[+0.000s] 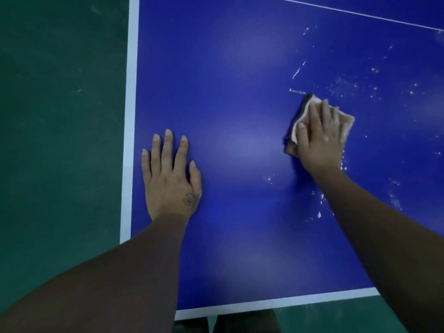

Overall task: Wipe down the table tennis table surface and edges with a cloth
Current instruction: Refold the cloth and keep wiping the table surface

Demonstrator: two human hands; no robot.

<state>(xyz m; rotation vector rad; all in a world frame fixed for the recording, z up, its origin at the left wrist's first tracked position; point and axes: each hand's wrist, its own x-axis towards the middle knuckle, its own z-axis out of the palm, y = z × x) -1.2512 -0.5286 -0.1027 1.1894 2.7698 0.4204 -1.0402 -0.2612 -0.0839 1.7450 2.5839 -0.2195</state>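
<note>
**Plenty of open blue here, just two hands and a rag in the way**

The worktop is flat bare blue through the middle. The left hand lies flat just inside the left white border. The right hand presses flat on the cloth, further right and a bit further out, so there's a wide open lane between them running to the far side. Both forearms slant in over the near edge and cut across the near corners. White specks are scattered around the cloth, flat on the surface, more smear than obstacle. Past the left border and the near edge the surface ends above the green floor.
</note>
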